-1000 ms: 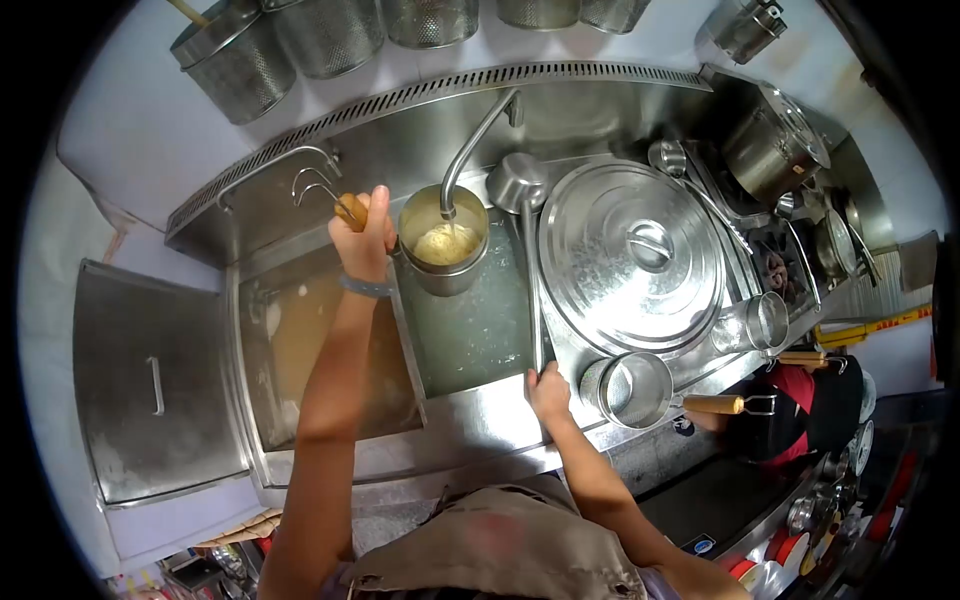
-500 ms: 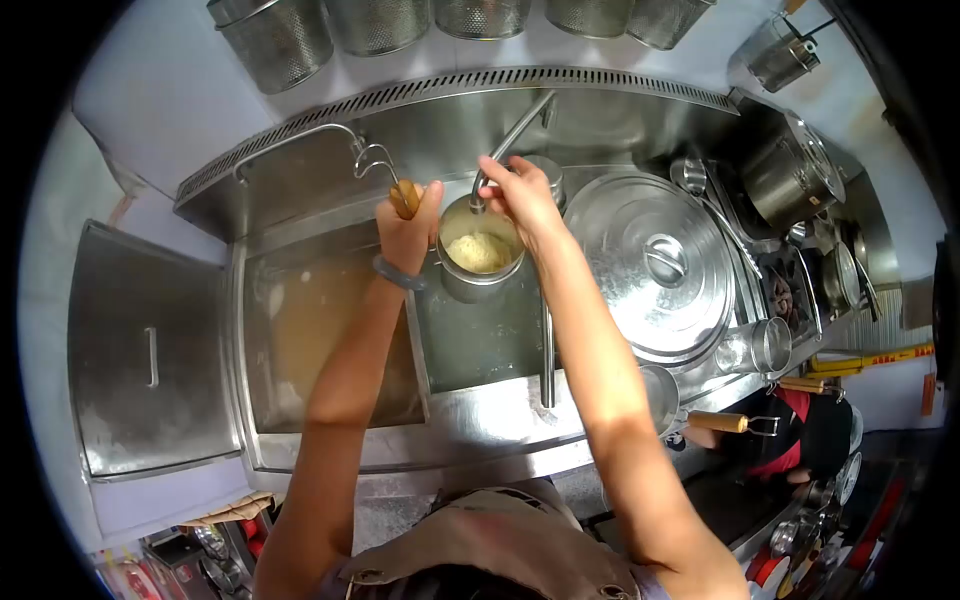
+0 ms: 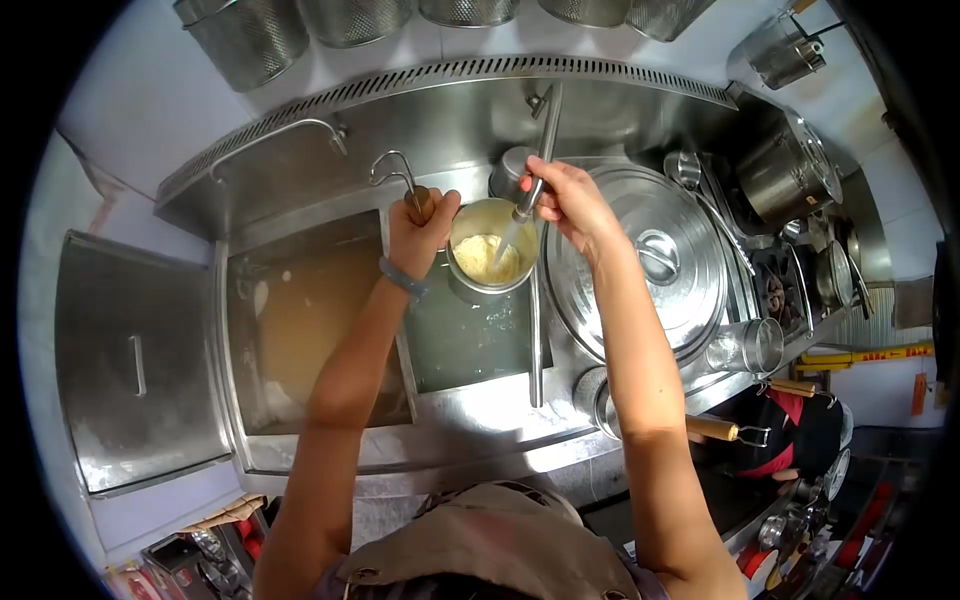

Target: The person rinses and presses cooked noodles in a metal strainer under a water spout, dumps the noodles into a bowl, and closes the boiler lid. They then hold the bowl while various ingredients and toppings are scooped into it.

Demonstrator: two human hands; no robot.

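Head view: noodle strainer, mouth up, over water basin; wooden handle points away, clenched in left hand. Right hand fingers wrapped round faucet spout, angled into strainer. Lidded pot beside.

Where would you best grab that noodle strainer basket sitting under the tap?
By its wooden handle, coming from the left side of the basket, probably. The handle sticks out from the noodle strainer basket rim, away from the water stream, and ends in a metal hook. The left hand grips it there, while the right hand holds the tap spout.
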